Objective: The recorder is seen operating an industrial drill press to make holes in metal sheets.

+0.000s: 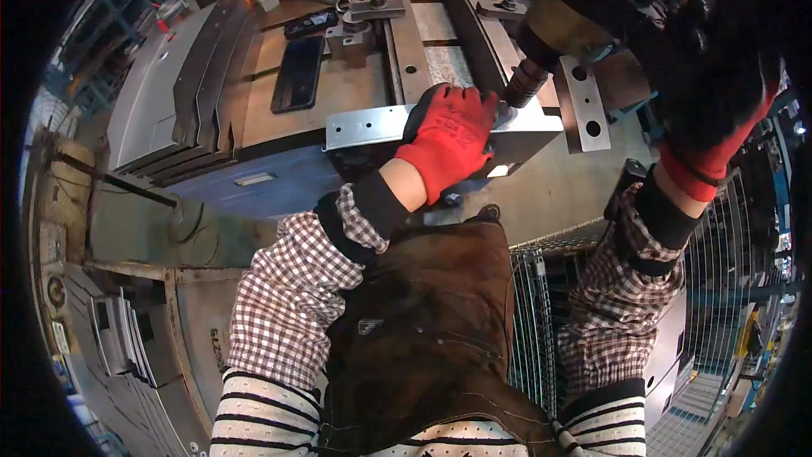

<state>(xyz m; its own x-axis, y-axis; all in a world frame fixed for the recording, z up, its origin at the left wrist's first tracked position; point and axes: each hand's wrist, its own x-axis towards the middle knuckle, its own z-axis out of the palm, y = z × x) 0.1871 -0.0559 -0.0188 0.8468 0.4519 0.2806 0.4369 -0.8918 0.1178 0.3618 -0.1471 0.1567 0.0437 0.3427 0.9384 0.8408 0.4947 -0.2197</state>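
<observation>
My left hand (452, 137), in a red glove with dark parts, is closed over a shiny metal angle piece (369, 126) with small holes. The piece lies along the near edge of the machine table, its ends showing on both sides of my hand. Just right of my fingers, the drill chuck (528, 81) points down at the piece; the exact gap at its tip is hard to see. My right hand (719, 110), in a red and black glove, is raised beside the dark machine head. Its dark fingers look curled, but what they hold is lost in shadow.
Bent grey sheet-metal panels (161, 93) lean at the table's left. On the wooden top (254, 123) are a dark phone (298, 74) and bolted clamps (376, 10). Long steel rails (474, 17) run away from me. A holed steel plate (582, 106) sits right of the chuck, above wire mesh (533, 305).
</observation>
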